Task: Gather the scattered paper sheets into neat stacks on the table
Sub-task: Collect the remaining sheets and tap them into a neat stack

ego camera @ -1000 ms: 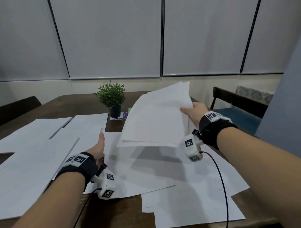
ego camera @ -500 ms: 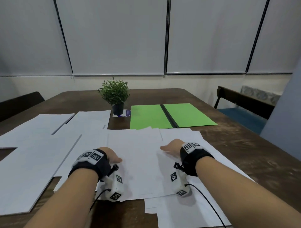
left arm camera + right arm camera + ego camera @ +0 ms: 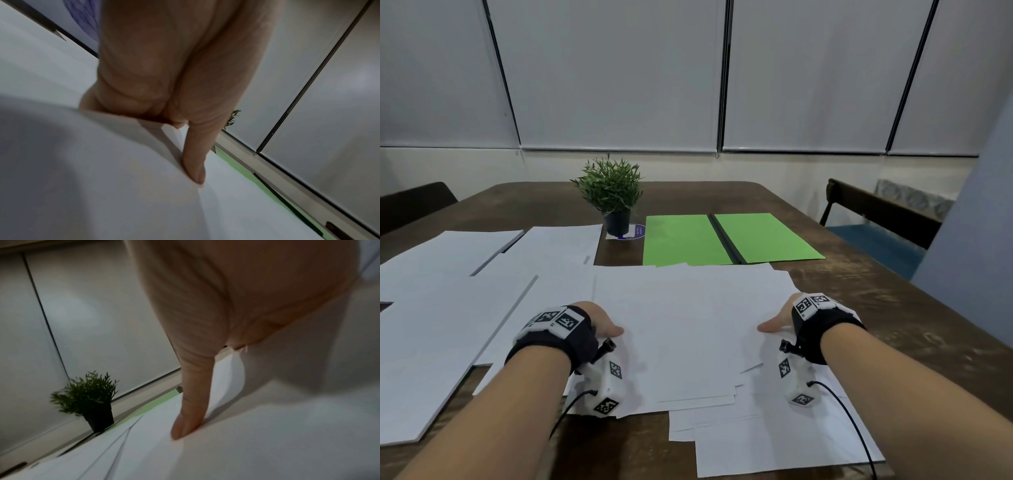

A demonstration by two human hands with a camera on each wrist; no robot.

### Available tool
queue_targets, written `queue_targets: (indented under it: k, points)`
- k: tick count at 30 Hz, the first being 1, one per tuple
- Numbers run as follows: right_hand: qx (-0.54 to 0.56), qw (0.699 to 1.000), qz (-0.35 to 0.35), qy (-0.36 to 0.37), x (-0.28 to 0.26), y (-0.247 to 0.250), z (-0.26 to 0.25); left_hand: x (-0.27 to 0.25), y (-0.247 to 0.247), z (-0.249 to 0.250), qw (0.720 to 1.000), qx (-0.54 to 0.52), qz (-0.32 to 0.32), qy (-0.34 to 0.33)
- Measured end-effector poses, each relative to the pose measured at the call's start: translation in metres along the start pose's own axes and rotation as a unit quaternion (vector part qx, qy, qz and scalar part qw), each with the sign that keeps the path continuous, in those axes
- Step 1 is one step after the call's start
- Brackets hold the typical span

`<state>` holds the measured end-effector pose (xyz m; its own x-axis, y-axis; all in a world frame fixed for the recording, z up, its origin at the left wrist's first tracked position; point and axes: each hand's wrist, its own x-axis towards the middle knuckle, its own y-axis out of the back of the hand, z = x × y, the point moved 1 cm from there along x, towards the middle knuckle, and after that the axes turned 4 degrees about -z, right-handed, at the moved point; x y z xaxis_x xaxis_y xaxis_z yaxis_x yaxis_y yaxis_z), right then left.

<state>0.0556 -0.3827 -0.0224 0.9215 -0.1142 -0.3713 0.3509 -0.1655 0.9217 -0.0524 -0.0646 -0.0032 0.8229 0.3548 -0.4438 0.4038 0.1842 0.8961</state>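
Loose pile of white sheets (image 3: 688, 329) lying mid-table, corners fanned at the near edge, flanked by left hand (image 3: 599, 320) and right hand (image 3: 779, 317), thumbs pressing on top, other fingers hidden. Squaring step, by the look; next, nudging edges inward until flush.

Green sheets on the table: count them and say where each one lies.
2. The left green sheet lies flat beyond the white papers, right of the potted plant. The right green sheet lies beside it, across a black strip. Their near edges are covered.
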Motion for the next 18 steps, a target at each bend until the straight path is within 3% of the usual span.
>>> queue_targets:
  k: [9,14,18]
  points:
    - [0.122,0.992,0.023,-0.003,0.004,0.017,0.012,-0.003,0.000,0.003,1.000,0.004,-0.001,0.014]
    - [0.186,0.972,0.124,0.072,-0.004,0.049,0.006,-0.004,0.001,0.005,1.000,0.002,-0.006,0.016]
    - [0.288,0.918,0.232,0.142,-0.016,0.089,-0.010,0.002,0.000,0.005,1.000,0.010,-0.014,0.023]
